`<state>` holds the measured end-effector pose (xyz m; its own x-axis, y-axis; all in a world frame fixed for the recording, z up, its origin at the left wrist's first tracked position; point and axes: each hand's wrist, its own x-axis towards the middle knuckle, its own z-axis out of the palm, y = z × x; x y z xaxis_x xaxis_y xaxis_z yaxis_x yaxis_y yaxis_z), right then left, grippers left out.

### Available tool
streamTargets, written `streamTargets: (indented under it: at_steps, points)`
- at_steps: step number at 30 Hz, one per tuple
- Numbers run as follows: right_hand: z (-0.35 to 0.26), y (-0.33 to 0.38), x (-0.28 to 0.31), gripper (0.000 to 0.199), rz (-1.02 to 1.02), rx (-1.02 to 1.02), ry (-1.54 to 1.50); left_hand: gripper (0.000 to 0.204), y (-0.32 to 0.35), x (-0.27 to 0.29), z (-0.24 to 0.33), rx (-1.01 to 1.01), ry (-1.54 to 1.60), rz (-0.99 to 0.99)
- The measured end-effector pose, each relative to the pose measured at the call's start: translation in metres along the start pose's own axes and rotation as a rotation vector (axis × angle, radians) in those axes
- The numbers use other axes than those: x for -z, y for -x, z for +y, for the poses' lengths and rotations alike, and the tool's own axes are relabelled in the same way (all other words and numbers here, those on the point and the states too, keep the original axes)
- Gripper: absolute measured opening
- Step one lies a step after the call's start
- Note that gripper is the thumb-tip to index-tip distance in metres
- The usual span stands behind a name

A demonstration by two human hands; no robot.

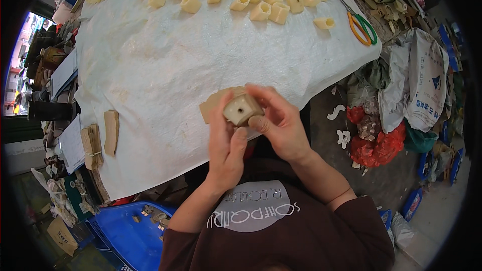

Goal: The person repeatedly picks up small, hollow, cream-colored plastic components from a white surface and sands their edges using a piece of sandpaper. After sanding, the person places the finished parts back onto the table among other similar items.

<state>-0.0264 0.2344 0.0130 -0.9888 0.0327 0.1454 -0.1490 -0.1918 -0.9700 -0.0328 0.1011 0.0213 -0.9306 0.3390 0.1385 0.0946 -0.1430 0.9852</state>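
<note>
Over the near edge of the white-covered table [150,70], I hold a small glossy beige-grey block with a dark round hole [237,112] in its upward face. My left hand [225,145] is closed along the block's left side, its thumb below it. My right hand [286,131] grips the other side, with the thumb pressed against the lower right corner and the fingers over the back. Behind my left fingers a tan flat piece [208,109] shows; my hand partly hides it, and I cannot tell whether it is held or lying on the table.
Many cream hollow block-shaped pieces [260,11] lie across the table's far side. Scissors with orange and green handles [362,29] rest at the right edge. Tan strips [111,133] and a tied tan bundle [92,145] lie at left. A blue tub [133,231] stands lower left, red bags [379,148] at right.
</note>
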Motion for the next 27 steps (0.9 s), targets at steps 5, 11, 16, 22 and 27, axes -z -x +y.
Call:
streamTargets:
  at_steps: [5, 11, 16, 22, 27]
  points:
    - [-0.003, 0.01, -0.004, 0.034, -0.001, -0.13, -0.173, 0.044, 0.003, -0.004, -0.021, 0.048, 0.13, 0.015]
    - [0.006, 0.007, -0.009, 0.017, 0.053, 0.041, -0.134, 0.041, 0.003, -0.009, -0.007, 0.277, 0.63, 0.048]
    - [0.007, 0.01, -0.01, 0.017, 0.064, -0.07, -0.239, 0.038, -0.002, -0.006, 0.001, 0.286, 0.776, -0.004]
    - [0.012, 0.012, -0.012, 0.016, 0.011, -0.005, -0.232, 0.039, 0.001, 0.0, -0.008, 0.222, 0.581, 0.047]
    - [0.017, 0.014, -0.015, 0.018, 0.027, 0.177, -0.029, 0.037, 0.005, -0.005, -0.016, 0.112, 0.388, 0.102]
